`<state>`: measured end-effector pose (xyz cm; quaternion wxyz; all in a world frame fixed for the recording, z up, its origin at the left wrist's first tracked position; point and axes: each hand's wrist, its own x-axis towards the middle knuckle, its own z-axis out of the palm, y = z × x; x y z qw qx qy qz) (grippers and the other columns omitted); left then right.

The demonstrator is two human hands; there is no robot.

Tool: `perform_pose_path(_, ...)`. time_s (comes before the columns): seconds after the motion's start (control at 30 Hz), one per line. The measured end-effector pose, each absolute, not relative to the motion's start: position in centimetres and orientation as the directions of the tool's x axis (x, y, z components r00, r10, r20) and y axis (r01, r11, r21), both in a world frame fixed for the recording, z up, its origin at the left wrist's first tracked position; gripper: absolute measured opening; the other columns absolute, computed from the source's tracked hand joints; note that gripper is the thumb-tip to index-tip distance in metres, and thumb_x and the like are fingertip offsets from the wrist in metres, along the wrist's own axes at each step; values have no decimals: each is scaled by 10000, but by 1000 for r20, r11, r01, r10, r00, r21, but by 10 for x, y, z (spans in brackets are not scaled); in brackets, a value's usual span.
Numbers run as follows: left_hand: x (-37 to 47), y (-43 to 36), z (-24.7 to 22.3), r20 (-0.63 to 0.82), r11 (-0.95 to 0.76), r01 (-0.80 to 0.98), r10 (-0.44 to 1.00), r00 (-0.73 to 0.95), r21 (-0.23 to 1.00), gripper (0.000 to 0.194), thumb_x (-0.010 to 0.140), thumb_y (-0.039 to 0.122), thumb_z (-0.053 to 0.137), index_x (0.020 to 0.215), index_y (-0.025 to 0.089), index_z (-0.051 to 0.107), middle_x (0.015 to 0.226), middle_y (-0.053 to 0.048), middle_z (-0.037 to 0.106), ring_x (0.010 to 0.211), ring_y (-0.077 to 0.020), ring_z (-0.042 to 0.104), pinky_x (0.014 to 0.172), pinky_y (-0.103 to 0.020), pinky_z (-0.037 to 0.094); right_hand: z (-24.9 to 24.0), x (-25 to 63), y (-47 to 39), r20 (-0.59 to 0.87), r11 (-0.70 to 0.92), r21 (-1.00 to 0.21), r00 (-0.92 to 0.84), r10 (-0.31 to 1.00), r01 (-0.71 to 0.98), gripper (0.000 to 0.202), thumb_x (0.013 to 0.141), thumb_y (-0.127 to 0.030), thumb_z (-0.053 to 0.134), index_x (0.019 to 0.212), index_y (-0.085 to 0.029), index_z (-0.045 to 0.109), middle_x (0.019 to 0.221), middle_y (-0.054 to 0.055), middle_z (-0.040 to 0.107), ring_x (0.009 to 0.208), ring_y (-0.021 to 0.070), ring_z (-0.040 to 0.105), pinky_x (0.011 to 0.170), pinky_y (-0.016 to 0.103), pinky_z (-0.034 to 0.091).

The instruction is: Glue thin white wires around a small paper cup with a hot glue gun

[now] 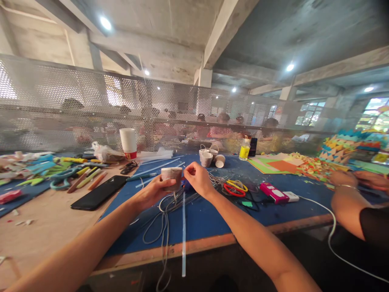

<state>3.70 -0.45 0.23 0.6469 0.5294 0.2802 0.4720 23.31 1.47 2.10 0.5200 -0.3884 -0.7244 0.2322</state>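
My left hand (158, 188) is wrapped round a small grey cup (172, 174) that looks wound with cord, its pale rim upward. Close to the cup's right side, my right hand (196, 176) has its fingers pinched together; whatever they hold is too small to make out. Loops of grey cord (165, 219) hang below the cup and over the table's front edge. A clear flat strip (184, 235) lies under the hands and sticks out past that edge. Several similar small cups (207, 158) stand behind, one lying on its side.
To the left are a black phone (99, 194), blue-handled scissors (62, 178) and a paper cup stack (128, 142). Red and yellow cords (235, 188), a pink box (273, 193) and a glue bottle (244, 148) lie or stand rightward. Another person's arm (348, 202) rests far right.
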Motion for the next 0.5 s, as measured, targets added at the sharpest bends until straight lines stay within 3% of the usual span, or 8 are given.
perform_pose_path(0.5, 38, -6, 5, 155, -24, -306, 897, 413, 952, 392, 796, 226, 776, 1181, 170, 729, 1131, -111, 759, 993, -225, 686, 909, -324, 498, 20, 234, 15, 571, 592, -738, -167, 804, 325, 79, 836, -247, 606, 777, -225, 558, 736, -11, 691, 700, 171, 707, 699, 283, 548)
